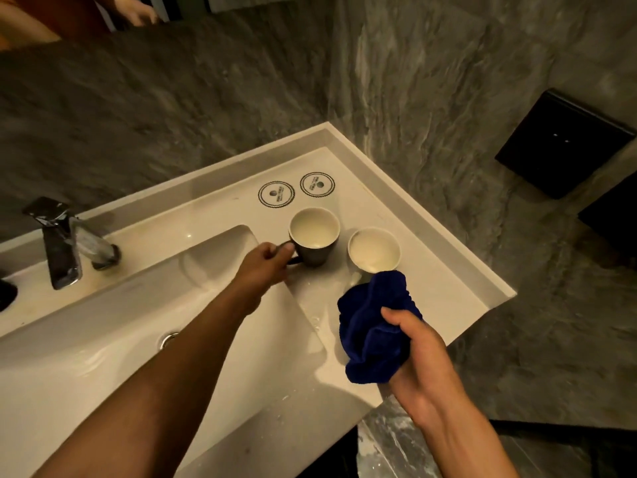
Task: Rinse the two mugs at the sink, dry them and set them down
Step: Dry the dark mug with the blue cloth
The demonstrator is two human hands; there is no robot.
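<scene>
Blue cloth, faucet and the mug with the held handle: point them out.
blue cloth point(374, 326), head view, on its bunched folds
faucet point(62, 246), head view, on its upright chrome body
dark mug point(315, 255), head view, on its outer wall

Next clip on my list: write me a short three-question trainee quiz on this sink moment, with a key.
1. True or false: the right hand grips the blue cloth.
2. What does the left hand hold? A) the tap B) the dark mug's handle C) a coaster
3. Fill in: behind the two mugs, ___ round coasters lie on the counter.

Key
1. True.
2. B: it grips the handle of the dark mug, which stands upright beside the white-rimmed mug.
3. Two: coasters and.
</scene>
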